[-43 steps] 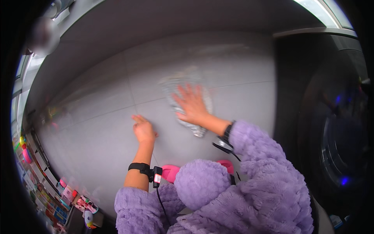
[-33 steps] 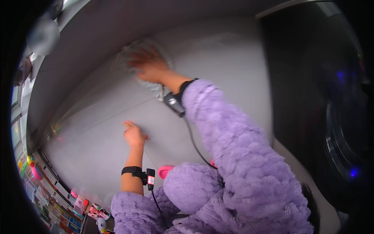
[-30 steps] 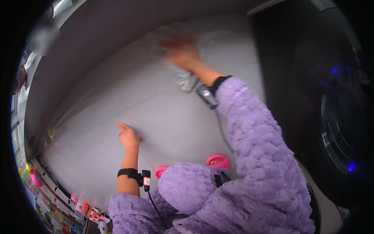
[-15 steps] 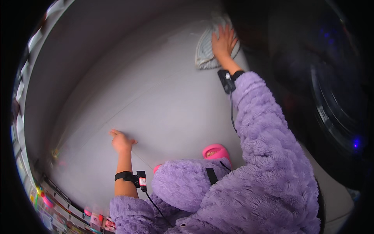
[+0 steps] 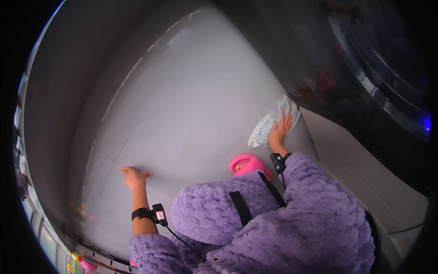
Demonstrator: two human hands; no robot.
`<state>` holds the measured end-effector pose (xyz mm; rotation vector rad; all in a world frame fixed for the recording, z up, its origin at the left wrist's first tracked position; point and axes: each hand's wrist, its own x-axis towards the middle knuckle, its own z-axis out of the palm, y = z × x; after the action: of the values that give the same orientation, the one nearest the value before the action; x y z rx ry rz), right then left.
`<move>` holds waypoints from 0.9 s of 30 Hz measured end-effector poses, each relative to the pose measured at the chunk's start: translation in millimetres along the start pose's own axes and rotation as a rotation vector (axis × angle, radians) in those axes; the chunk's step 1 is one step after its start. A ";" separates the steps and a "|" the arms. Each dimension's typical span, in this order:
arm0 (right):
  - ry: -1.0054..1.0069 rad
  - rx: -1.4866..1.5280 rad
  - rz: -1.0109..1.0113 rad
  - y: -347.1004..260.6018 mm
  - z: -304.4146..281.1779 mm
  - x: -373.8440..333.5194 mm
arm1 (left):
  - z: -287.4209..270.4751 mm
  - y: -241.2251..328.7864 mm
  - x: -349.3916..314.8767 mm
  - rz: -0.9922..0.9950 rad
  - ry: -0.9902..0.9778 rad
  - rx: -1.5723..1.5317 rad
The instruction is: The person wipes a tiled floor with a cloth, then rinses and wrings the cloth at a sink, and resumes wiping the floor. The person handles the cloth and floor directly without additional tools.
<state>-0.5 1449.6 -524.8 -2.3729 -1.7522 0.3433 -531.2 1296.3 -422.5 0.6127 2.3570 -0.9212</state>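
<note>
Under my right hand lies a striped white and pale blue cloth, spread on the grey tiled floor. The palm is flat on the cloth with the fingers stretched out over it, beside the edge of a dark glossy front. My left hand rests on the floor to the left, thumb out to the side and fingers extended, holding nothing. Each wrist wears a black strap with a small black device. Fluffy purple sleeves cover both arms.
A pink slipper with my toes in it is in front of my purple-clad knee. On the right stands a dark glossy appliance with a round door and a blue light. A grey wall curves along the left; colourful small items sit lower left.
My right hand has drawn the cloth from the far floor back toward my body and slightly right. The left hand stays on the floor, shifted slightly in view. My view has turned a little.
</note>
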 end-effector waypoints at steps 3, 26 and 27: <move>0.081 -0.067 0.332 30.9 7.4 -25.4 | -0.2 -1.7 1.7 0.006 0.002 0.000; -0.676 -0.009 -1.046 -187.0 12.9 4.5 | 23.6 -27.7 12.9 0.043 -0.008 -0.156; -0.493 -0.069 -1.048 -191.2 22.1 26.5 | 24.5 -28.0 13.5 0.035 -0.008 -0.282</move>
<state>-174.4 1531.2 -496.2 -1.1267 -2.9208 0.7066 -550.0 1263.1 -432.8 0.5319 2.4021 -0.5592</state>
